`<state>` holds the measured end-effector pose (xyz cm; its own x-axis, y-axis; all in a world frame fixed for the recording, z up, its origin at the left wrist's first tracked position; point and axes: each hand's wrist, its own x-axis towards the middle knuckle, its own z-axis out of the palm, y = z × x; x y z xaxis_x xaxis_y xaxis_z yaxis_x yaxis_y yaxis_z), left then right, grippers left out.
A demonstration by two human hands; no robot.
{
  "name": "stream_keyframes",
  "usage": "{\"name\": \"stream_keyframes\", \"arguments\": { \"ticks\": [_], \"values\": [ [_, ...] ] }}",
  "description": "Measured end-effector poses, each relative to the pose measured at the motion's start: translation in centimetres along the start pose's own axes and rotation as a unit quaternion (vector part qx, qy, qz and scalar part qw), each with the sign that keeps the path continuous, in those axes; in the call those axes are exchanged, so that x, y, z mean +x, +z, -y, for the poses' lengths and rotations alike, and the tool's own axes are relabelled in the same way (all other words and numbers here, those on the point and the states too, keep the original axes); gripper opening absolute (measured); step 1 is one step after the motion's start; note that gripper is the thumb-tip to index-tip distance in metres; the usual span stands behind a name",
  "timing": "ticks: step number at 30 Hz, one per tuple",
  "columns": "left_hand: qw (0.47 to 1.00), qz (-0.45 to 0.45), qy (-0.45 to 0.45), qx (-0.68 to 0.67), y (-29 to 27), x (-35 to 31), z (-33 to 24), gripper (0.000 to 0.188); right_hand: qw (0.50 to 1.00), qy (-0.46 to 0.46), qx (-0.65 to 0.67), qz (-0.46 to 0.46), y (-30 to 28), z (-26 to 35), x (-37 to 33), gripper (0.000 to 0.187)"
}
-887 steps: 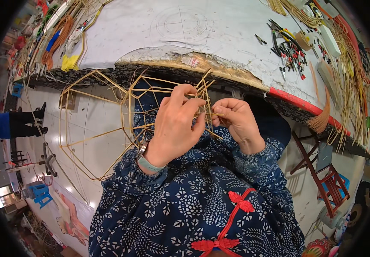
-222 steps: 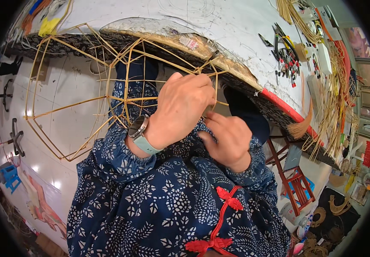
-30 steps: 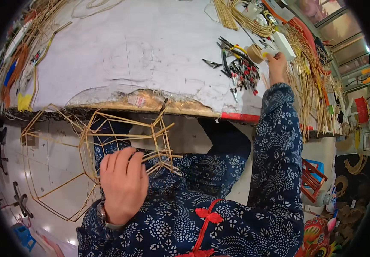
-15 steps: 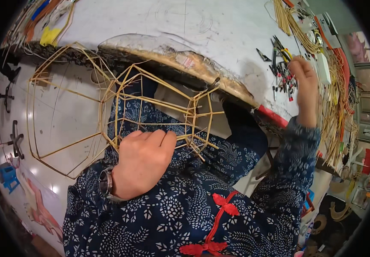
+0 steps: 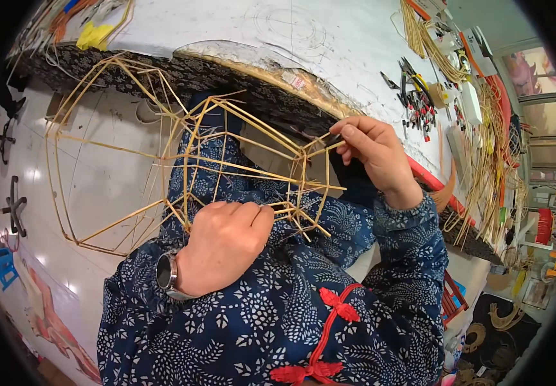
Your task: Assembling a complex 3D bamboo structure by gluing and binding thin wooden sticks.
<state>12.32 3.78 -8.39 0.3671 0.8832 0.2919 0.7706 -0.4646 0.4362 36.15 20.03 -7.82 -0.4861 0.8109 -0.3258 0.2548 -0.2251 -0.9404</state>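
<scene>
A lantern-like frame of thin bamboo strips (image 5: pixel 252 169), tied at the joints, lies across my lap and reaches out over the floor to the left. My left hand (image 5: pixel 226 241), a watch on its wrist, is closed on the frame's near edge; its fingertips are hidden beneath the knuckles. At the frame's right end, beside the table edge, my right hand (image 5: pixel 377 157) pinches the tip of a bamboo strip between thumb and fingers. Something small and dark shows at those fingertips, too small to name.
The worktable (image 5: pixel 348 38) has a worn, broken edge in front of me. Pliers (image 5: pixel 413 80) and several small red-tipped tools (image 5: pixel 419 119) lie on it to the right, near bundles of bamboo strips (image 5: pixel 493 174). A yellow cloth (image 5: pixel 92 36) sits at the far left.
My right hand has come down and left from above the tools on the table to the frame's right end and now pinches it. The left hand keeps its hold; the view has shifted slightly.
</scene>
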Motion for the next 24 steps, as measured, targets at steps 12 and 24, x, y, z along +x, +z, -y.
{"name": "stream_keyframes", "arguments": {
  "ticks": [12,24],
  "values": [
    [0.995,-0.054,-0.027,0.079,-1.4,-0.6,-0.4,0.027,0.989,-0.149,-0.005,-0.011,2.1,3.6,-0.8,0.020],
    [0.992,-0.052,0.020,-0.114,2.3,2.0,-0.5,0.030,0.966,-0.134,-0.191,-0.109,2.4,-2.2,-2.5,0.018]
  ]
}}
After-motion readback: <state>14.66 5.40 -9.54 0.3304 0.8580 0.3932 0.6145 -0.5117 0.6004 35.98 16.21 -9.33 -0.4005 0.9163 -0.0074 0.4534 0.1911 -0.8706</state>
